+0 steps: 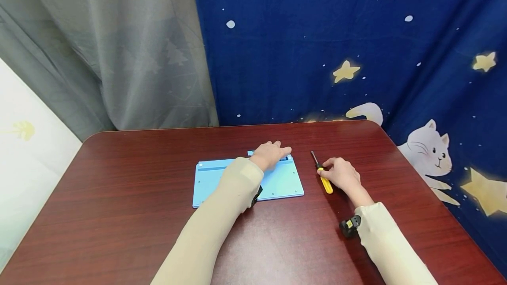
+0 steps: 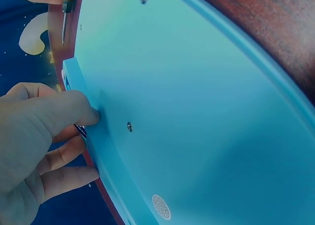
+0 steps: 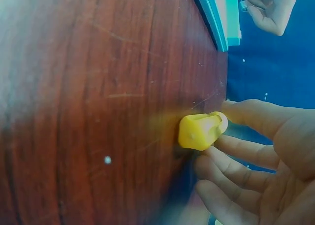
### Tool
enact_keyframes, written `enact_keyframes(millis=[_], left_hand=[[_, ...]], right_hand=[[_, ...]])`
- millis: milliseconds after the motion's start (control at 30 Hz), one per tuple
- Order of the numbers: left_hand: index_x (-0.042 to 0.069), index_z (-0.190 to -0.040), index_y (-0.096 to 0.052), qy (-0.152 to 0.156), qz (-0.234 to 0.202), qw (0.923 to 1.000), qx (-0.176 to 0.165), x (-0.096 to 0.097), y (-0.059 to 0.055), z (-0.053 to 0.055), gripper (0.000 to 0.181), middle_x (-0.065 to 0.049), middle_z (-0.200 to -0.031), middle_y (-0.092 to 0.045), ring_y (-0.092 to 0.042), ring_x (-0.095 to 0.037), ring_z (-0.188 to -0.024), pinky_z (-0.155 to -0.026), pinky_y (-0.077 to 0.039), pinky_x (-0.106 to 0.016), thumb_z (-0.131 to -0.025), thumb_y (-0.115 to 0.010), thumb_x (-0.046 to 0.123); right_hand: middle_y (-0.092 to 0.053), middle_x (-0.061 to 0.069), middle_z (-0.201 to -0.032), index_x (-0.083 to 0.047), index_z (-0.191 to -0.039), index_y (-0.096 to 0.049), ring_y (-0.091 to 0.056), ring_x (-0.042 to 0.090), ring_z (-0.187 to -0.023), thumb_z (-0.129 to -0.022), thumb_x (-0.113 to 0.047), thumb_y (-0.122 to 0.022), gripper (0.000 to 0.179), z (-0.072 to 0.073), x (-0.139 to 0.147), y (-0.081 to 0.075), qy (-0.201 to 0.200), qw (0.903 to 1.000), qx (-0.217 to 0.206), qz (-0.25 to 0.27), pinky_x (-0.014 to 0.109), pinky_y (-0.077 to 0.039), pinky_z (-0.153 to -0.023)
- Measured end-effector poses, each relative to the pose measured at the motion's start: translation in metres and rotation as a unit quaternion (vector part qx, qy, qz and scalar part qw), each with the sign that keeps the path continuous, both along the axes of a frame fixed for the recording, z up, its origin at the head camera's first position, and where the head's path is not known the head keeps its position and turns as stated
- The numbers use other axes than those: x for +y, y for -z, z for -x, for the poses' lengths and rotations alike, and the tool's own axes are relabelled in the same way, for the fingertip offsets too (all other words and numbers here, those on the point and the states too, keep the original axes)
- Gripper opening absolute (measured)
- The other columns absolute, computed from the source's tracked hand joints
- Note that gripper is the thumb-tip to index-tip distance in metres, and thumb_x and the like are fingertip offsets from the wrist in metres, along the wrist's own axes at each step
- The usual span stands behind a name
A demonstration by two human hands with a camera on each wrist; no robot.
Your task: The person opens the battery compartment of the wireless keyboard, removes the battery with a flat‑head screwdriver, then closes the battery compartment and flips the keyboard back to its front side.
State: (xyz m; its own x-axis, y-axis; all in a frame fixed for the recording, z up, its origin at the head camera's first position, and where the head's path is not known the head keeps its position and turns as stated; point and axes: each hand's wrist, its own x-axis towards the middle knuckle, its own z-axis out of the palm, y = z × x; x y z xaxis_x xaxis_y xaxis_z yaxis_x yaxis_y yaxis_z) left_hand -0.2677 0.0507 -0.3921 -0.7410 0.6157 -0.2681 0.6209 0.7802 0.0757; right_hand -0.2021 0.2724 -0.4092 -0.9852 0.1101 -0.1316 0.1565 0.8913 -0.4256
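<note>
A light blue keyboard (image 1: pixel 281 184) lies face down on the table, its underside showing small screws and a raised ridge along the far edge. My left hand (image 1: pixel 270 154) is at that ridge, the thumb on its near side and the fingers reaching over the back in the left wrist view. A dark slot with a bit of metal shows between thumb and fingers. My right hand (image 1: pixel 341 173) pinches a screwdriver with a yellow handle (image 1: pixel 326 184) between thumb and fingers, close over the table. Its shaft points away from me; the right wrist view shows the handle's end.
The reddish-brown wooden table (image 1: pixel 119 214) has rounded far corners. Behind it hang a grey curtain (image 1: pixel 146 56) and a dark blue curtain (image 1: pixel 277 56) with stars and a cat. A small blue piece (image 1: pixel 251 153) sticks out past the ridge beside my left hand.
</note>
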Motion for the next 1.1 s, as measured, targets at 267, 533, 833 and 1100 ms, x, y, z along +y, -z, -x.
enact_keyframes(millis=[267, 533, 833, 1100], left_hand=[[0.023, -0.133, -0.037, 0.005, -0.004, 1.0, 0.005, -0.001, 0.001, 0.001, 0.049, -0.012, -0.145, -0.029, -0.031, -0.031, -0.13, -0.099, -0.034, -0.04, -0.092, -0.049, -0.002], [0.024, -0.134, -0.037, 0.009, 0.0, 0.9999, 0.014, -0.001, 0.001, 0.001, 0.049, -0.011, -0.145, -0.03, -0.033, -0.032, -0.129, -0.099, -0.034, -0.041, -0.092, -0.052, 0.001], [0.025, -0.132, -0.038, 0.012, -0.003, 0.9994, 0.033, -0.002, 0.004, 0.001, 0.045, -0.009, -0.143, -0.033, -0.036, -0.032, -0.126, -0.096, -0.037, -0.04, -0.093, -0.051, 0.004], [0.023, -0.129, -0.04, 0.02, -0.013, 0.999, 0.037, -0.006, 0.006, 0.002, 0.04, -0.008, -0.142, -0.036, -0.038, -0.028, -0.125, -0.096, -0.037, -0.04, -0.093, -0.051, 0.006]], right_hand=[[-0.063, 0.004, -0.081, -0.008, -0.109, -0.064, -0.055, 0.021, -0.072, -0.082, -0.03, -0.067, 0.036, -0.001, -0.011, -0.01, -0.01, 0.9993, 0.026, -0.023, 0.042, -0.041, -0.063], [-0.064, 0.001, -0.081, -0.012, -0.109, -0.065, -0.058, 0.018, -0.074, -0.081, -0.029, -0.068, 0.032, -0.008, -0.041, -0.016, -0.06, 0.9955, 0.07, -0.022, 0.041, -0.044, -0.059], [-0.064, 0.005, -0.082, -0.007, -0.101, -0.067, -0.059, 0.019, -0.076, -0.079, -0.022, -0.072, 0.027, -0.01, -0.067, 0.003, -0.087, 0.9931, 0.075, 0.027, 0.037, -0.046, -0.059], [-0.065, 0.009, -0.079, -0.001, -0.097, -0.067, -0.061, 0.019, -0.071, -0.076, -0.013, -0.074, 0.025, -0.006, -0.069, 0.018, -0.085, 0.9874, 0.11, 0.075, 0.037, -0.049, -0.065]])
